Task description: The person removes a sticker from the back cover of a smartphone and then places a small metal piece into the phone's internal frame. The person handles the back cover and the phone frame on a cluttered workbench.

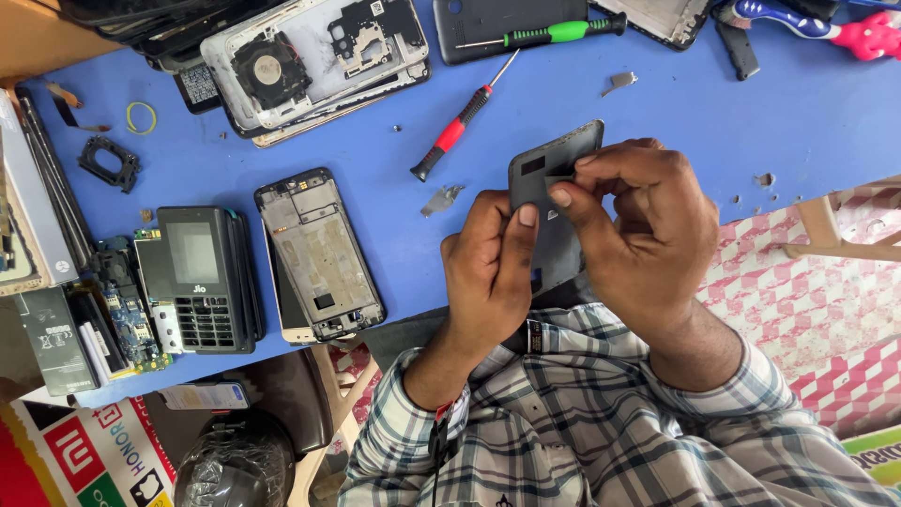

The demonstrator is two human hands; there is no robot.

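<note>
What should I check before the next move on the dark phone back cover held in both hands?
1. Left hand has a grip on the dark phone back cover, thumb on its face: ok.
2. Right hand pinches the cover near its top cutout: ok.
3. Cover held up off the blue table, apart from other parts: ok.
4. Red-handled screwdriver lies on the table beside the hands: ok.
5. Green-handled screwdriver rests across a dark cover at the top: ok.
6. Whether anything is stuck under the right fingertips: cannot tell, fingers hide it.
</note>
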